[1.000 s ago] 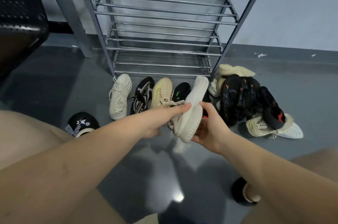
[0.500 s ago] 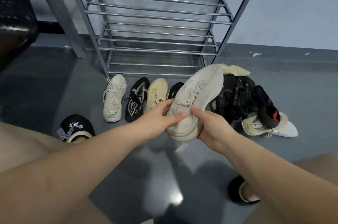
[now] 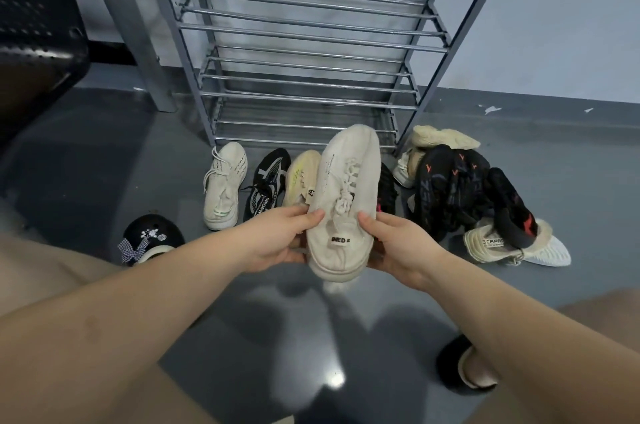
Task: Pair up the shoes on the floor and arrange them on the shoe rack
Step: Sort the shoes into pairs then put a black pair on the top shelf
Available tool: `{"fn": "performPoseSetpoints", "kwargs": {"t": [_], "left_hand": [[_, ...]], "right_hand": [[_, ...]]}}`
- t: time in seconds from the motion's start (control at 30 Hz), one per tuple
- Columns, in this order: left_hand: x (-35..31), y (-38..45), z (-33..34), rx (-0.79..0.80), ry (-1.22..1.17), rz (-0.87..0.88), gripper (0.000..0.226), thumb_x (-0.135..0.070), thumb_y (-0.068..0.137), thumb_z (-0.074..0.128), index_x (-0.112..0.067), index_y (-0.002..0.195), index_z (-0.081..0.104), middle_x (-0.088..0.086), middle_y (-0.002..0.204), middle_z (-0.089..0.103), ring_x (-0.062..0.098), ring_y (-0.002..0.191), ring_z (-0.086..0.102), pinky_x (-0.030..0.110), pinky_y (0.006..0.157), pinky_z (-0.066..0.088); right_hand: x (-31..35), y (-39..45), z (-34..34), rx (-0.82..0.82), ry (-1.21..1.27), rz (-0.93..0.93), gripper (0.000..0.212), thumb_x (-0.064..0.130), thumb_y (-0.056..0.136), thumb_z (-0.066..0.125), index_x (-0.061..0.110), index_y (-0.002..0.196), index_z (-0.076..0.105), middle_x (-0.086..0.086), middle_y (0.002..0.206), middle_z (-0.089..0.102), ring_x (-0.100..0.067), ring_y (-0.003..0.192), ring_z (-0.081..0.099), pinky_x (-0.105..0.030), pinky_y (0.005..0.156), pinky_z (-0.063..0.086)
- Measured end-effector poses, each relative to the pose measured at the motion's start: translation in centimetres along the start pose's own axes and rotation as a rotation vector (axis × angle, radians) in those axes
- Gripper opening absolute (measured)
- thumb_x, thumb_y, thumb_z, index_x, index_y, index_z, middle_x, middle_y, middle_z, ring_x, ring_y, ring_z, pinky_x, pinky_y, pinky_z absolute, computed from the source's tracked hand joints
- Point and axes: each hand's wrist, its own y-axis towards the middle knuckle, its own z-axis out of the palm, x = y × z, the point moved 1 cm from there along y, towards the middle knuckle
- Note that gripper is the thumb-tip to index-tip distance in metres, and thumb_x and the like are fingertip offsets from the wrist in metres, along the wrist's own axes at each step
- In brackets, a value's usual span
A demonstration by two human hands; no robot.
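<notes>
Since a second ago, the cream sneaker [image 3: 343, 202] has turned from sole-up to laces-up, its toe now pointing toward the shoe rack [image 3: 304, 53]. Both hands clamp its heel end: the left hand [image 3: 277, 240] curls round the left side with the thumb on top, and the right hand [image 3: 398, 243] grips the right side the same way. The shoe is held in the air above the grey floor [image 3: 242, 337], in front of the rack's lowest shelf. Behind it a row lies on the floor: a white knit sneaker [image 3: 225, 191], a black patterned sneaker [image 3: 266, 184] and a pale yellow sneaker [image 3: 301, 178], just beside one another. To the right, a heap of black shoes [image 3: 464, 191] rests on pale ones, touching. A black slipper with a bow [image 3: 149, 243] sits near the left forearm.
</notes>
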Motion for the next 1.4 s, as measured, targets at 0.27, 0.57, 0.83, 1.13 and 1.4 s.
{"fn": "performPoseSetpoints", "kwargs": {"t": [0.27, 0.57, 0.83, 1.13, 1.4], "left_hand": [[2.8, 0.6, -2.8, -0.089, 0.196, -0.234, 0.018, -0.033, 0.094, 0.05, -0.019, 0.101, 0.059, 0.002, 0.103, 0.065, 0.017, 0.094, 0.06, 0.032, 0.086, 0.049], [8.0, -0.2, -8.3, -0.249, 0.139, -0.346, 0.016, -0.025, 0.094, 0.054, -0.011, 0.091, 0.061, 0.007, 0.089, 0.064, 0.019, 0.083, 0.059, 0.031, 0.082, 0.048], [11.6, -1.4, -12.8, -0.328, 0.004, -0.53, 0.014, -0.023, 0.094, 0.053, -0.013, 0.085, 0.057, 0.006, 0.085, 0.061, 0.016, 0.079, 0.057, 0.026, 0.07, 0.047], [12.8, -0.2, -14.7, -0.37, 0.179, -0.615, 0.013, -0.029, 0.093, 0.053, -0.018, 0.101, 0.053, 0.001, 0.077, 0.05, 0.015, 0.063, 0.044, 0.029, 0.071, 0.046], [10.7, 1.8, -13.1, -0.396, 1.023, -0.291, 0.053, -0.033, 0.094, 0.05, -0.013, 0.141, 0.037, 0.01, 0.143, 0.044, 0.028, 0.128, 0.044, 0.031, 0.102, 0.034]], "right_hand": [[-1.8, 2.4, 1.6, -0.043, -0.185, 0.176, 0.02, 0.027, 0.093, 0.057, 0.01, 0.097, 0.067, -0.005, 0.09, 0.07, -0.021, 0.083, 0.065, -0.032, 0.065, 0.054], [-9.2, 5.0, 7.2, -0.053, -0.057, 0.252, 0.026, 0.021, 0.097, 0.052, 0.007, 0.117, 0.059, -0.002, 0.082, 0.063, -0.016, 0.069, 0.058, -0.03, 0.063, 0.05], [-13.1, 6.1, 11.7, -0.054, -0.039, 0.32, 0.025, 0.022, 0.096, 0.053, 0.006, 0.113, 0.061, -0.014, 0.092, 0.056, -0.023, 0.08, 0.049, -0.03, 0.063, 0.04], [-14.0, 8.2, 12.6, -0.045, -0.17, 0.317, 0.012, 0.012, 0.097, 0.05, 0.007, 0.095, 0.061, -0.002, 0.07, 0.053, -0.012, 0.058, 0.047, -0.02, 0.054, 0.042], [-13.0, 8.1, 10.1, -0.103, -0.527, 0.233, 0.057, 0.026, 0.092, 0.06, 0.008, 0.142, 0.038, -0.009, 0.14, 0.049, -0.025, 0.124, 0.051, -0.031, 0.1, 0.041]]}}
